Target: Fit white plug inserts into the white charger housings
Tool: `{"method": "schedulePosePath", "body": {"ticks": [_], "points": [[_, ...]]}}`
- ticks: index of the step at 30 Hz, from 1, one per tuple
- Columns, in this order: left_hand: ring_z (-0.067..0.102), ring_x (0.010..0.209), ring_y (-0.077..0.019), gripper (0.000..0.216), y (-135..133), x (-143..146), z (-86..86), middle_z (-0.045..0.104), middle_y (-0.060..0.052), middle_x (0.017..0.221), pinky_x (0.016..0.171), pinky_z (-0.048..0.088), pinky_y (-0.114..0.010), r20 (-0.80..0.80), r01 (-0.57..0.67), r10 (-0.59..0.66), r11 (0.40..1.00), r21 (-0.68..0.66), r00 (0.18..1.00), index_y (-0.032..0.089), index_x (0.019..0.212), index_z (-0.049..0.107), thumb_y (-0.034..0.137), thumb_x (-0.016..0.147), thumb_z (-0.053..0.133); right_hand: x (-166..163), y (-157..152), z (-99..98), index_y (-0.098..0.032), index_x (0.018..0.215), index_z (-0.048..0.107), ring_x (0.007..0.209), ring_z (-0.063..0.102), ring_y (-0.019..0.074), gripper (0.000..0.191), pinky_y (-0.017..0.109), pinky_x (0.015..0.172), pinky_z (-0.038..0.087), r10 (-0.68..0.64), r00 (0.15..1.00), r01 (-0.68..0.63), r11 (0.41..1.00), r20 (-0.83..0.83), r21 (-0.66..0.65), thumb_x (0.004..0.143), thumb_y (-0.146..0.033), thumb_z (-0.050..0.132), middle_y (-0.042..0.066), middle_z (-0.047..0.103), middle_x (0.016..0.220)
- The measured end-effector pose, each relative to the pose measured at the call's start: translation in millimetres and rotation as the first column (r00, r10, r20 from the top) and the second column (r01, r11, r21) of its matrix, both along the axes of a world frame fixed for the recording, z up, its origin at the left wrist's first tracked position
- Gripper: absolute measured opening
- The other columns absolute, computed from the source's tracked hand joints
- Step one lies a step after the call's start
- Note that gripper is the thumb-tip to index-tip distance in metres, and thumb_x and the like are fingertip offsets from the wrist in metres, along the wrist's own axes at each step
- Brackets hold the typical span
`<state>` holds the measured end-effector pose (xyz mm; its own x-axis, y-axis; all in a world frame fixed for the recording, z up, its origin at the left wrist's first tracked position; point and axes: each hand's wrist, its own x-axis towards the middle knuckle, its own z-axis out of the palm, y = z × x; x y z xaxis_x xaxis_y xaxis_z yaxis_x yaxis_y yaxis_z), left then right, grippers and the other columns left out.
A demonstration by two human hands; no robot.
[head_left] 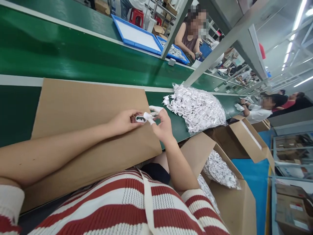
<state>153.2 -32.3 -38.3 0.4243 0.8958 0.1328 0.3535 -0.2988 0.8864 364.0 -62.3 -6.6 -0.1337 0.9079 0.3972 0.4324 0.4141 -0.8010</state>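
Note:
My left hand is closed round a small white charger-like part whose dark end face shows. My right hand, with white finger cots on thumb and forefinger, pinches at the same part from the right. Both hands hover over a sheet of brown cardboard lying on the green bench. Just to the right lies a heap of small white parts in clear bags.
A green conveyor belt runs behind the cardboard, with blue trays beyond it. Open cardboard boxes with bagged parts stand at my right. Other people work across the belt and further down the line.

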Motion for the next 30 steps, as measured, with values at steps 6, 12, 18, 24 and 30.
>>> {"method": "schedulePosePath", "body": {"ticks": [6, 12, 18, 24, 30], "points": [[0.060, 0.074, -0.0169, 0.067, -2.3, 0.8, 0.3, 0.073, -0.006, 0.101, 0.070, 0.048, -0.028, 0.145, 0.060, -0.056, 0.998, -0.018, 0.988, 0.016, 0.135, 0.065, 0.057, 0.084, 0.077, -4.6, 5.0, 0.3, -0.024, 0.117, 0.071, 0.105, 0.064, 0.0239, 0.030, 0.039, 0.097, 0.051, 0.083, 0.937, -0.106, 0.993, 0.341, 0.052, 0.091, -0.016, 0.058, 0.005, 0.073, 0.110], [0.058, 0.074, -0.0162, 0.066, -1.5, -2.1, 1.9, 0.072, -0.005, 0.100, 0.072, 0.048, -0.029, 0.104, 0.088, -0.084, 0.996, -0.035, 0.991, 0.017, 0.139, 0.063, 0.056, 0.087, 0.076, -6.2, 1.0, 3.4, -0.018, 0.115, 0.070, 0.105, 0.061, 0.0269, 0.040, 0.038, 0.093, 0.050, -0.001, 0.855, -0.082, 0.987, 0.519, 0.137, 0.084, -0.004, 0.049, 0.009, 0.071, 0.110], [0.061, 0.073, -0.0190, 0.066, 0.5, -3.8, -0.3, 0.073, -0.004, 0.097, 0.072, 0.049, -0.032, 0.058, 0.068, -0.067, 0.998, -0.007, 0.996, 0.020, 0.136, 0.065, 0.061, 0.085, 0.076, -5.9, 2.3, -0.2, -0.019, 0.109, 0.068, 0.105, 0.061, 0.0250, 0.038, 0.035, 0.094, 0.049, 0.031, 0.836, -0.120, 0.984, 0.547, 0.128, 0.082, -0.002, 0.047, 0.008, 0.070, 0.109], [0.057, 0.072, -0.0173, 0.047, -3.2, -6.1, 2.3, 0.070, 0.000, 0.088, 0.069, 0.042, -0.030, -0.096, 0.098, -0.090, 0.992, 0.084, 0.991, 0.019, 0.128, 0.069, 0.053, 0.096, 0.067, -11.0, -2.5, -0.2, -0.019, 0.108, 0.067, 0.098, 0.059, 0.0250, 0.039, 0.034, 0.088, 0.048, -0.006, 0.806, -0.073, 0.991, 0.592, 0.110, 0.080, -0.002, 0.046, 0.009, 0.069, 0.106], [0.060, 0.079, -0.0237, 0.037, -8.9, -4.8, 17.6, 0.069, -0.008, 0.084, 0.069, 0.034, -0.033, -0.497, 0.126, 0.019, 0.959, 0.255, 0.867, 0.015, 0.089, 0.070, 0.044, 0.104, 0.055, -21.0, -2.6, -0.3, -0.021, 0.108, 0.068, 0.099, 0.063, 0.0240, 0.039, 0.034, 0.086, 0.051, -0.031, 0.851, 0.015, 0.999, 0.524, 0.035, 0.077, -0.003, 0.053, 0.006, 0.070, 0.105]]}}
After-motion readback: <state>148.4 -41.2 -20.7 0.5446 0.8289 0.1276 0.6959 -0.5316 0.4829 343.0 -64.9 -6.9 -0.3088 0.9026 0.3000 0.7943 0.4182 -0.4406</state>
